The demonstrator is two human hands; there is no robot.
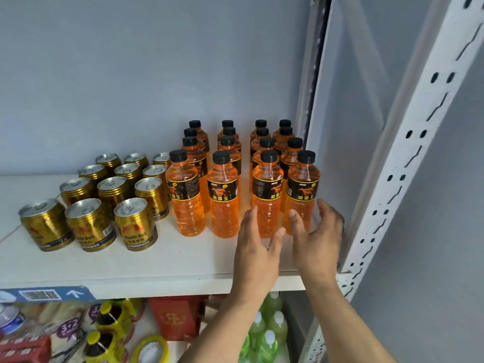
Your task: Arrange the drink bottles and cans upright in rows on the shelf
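Note:
Several orange drink bottles with black caps and black labels stand upright in rows on the right part of the white shelf. To their left, several gold cans stand upright in rows. My left hand is open in front of the front row, its fingers beside the second bottle from the right. My right hand is open around the front right bottle, thumb on its left, fingers on its right; no firm grip shows.
A white perforated upright bounds the shelf on the right, a grey wall stands behind. Below the shelf sit green bottles, a red box, yellow-wrapped bottles and packaged goods.

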